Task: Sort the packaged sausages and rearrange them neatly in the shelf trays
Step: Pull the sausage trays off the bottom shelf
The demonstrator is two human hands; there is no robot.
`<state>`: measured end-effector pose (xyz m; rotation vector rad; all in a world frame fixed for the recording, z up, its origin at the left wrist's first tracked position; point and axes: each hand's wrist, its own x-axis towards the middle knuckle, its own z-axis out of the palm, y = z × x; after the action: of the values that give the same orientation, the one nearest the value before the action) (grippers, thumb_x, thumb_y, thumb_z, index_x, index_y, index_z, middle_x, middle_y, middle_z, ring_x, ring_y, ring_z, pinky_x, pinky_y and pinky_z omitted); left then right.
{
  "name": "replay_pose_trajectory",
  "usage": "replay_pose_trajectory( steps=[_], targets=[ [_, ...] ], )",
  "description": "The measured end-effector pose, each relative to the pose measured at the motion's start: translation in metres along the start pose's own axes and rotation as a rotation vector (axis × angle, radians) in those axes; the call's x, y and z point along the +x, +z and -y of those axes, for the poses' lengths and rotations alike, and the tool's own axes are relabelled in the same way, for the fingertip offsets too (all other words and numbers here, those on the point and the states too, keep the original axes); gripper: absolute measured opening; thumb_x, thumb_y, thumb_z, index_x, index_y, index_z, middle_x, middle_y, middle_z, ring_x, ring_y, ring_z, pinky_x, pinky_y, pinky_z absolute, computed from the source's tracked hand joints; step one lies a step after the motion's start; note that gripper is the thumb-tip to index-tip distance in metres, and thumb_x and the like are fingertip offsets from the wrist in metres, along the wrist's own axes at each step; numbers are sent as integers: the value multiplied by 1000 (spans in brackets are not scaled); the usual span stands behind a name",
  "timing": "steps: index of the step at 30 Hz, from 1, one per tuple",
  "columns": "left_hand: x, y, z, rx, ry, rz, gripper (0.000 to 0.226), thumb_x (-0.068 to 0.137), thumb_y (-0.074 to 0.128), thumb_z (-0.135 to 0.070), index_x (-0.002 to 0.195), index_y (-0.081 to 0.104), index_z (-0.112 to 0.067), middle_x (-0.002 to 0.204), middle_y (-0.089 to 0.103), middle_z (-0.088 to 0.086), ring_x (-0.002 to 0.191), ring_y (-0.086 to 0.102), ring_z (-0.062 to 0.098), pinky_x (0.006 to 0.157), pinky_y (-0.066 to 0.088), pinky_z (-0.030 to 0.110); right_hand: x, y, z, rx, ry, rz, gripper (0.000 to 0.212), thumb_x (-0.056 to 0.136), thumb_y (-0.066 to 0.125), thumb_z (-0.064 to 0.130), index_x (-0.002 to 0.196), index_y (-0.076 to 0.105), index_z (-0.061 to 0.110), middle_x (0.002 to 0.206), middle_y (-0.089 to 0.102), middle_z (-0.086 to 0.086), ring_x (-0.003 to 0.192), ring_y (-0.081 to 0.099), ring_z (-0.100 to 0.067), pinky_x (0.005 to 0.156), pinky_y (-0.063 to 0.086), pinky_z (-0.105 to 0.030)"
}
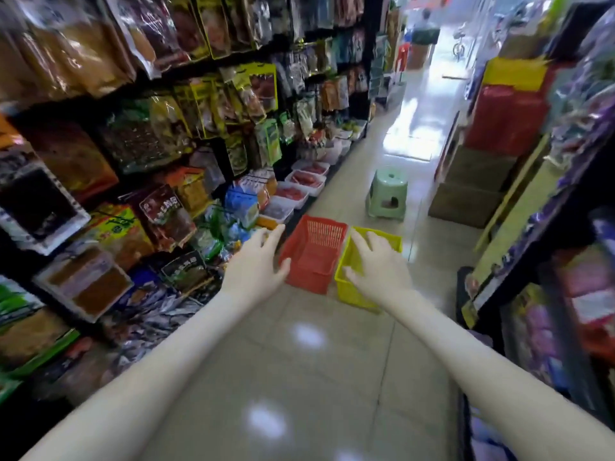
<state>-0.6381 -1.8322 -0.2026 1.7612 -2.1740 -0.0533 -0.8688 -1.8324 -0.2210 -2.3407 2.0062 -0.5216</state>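
Two baskets [316, 261] [347, 292], one stool [387, 194], two hands [254, 264] [379, 264]

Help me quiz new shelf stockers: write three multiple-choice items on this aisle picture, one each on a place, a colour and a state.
1. Where is the stool?
A. On a shelf
B. Inside a basket
C. On the floor, farther down the aisle than the baskets

2. Which colour is the basket next to the red basket, at the right hand?
A. Yellow
B. Blue
C. White

3. How is the left hand?
A. Clenched in a fist
B. Open, fingers spread
C. Gripping a packet

Answers: 1 C, the stool stands on the tiles past both baskets. 2 A, the yellow basket sits beside the red one, partly behind the right hand. 3 B, its fingers are straight and apart, with nothing in them.
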Motion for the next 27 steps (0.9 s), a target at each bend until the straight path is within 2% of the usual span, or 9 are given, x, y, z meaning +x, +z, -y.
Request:
replay_pose_trajectory(
  steps=[4,10,14,17,23,27],
  targets=[
    [94,31,-26,13,-116,21,65,94,48,-43,151,22,-27,148,34,8,128,44,26,77,52,38,103,8,-58,15,-34,22,74,89,57,44,151,23,19,142,39,-15,129,37,-33,98,38,-42],
    [233,94,-45,-23,-264,-47,63,95,47,-40,152,22,-27,147,35,10,116,53,30,71,49,36,252,48,-136,-37,-133,82,80,91,50,52,154,10,24,151,28,-14,135,29,-33,98,39,-43],
    [342,152,-59,-40,-307,-49,64,96,46,-42,152,19,-26,152,28,11,128,45,30,79,51,39,355,73,-200,-50,-138,92,82,90,53,49,153,7,26,157,15,-14,140,20,-33,102,40,-47],
    [422,182,-73,-70,-339,-42,65,96,45,-44,152,17,-28,153,25,10,117,54,31,73,55,38,435,80,-246,-49,-166,135,82,90,52,46,154,4,27,158,8,-13,142,15,-34,103,39,-47],
    [550,201,-96,-7,-410,-65,63,98,45,-40,152,18,-26,153,25,10,121,50,27,80,55,37,569,94,-323,-34,-160,121,81,90,52,45,153,5,28,158,7,-12,139,17,-33,100,39,-46],
    [616,221,-98,54,-530,-97,64,97,49,-35,152,19,-23,150,28,14,120,48,31,74,54,37,644,129,-361,3,-222,214,77,91,53,43,153,11,22,154,16,-17,134,24,-36,98,39,-44]
  ],
)
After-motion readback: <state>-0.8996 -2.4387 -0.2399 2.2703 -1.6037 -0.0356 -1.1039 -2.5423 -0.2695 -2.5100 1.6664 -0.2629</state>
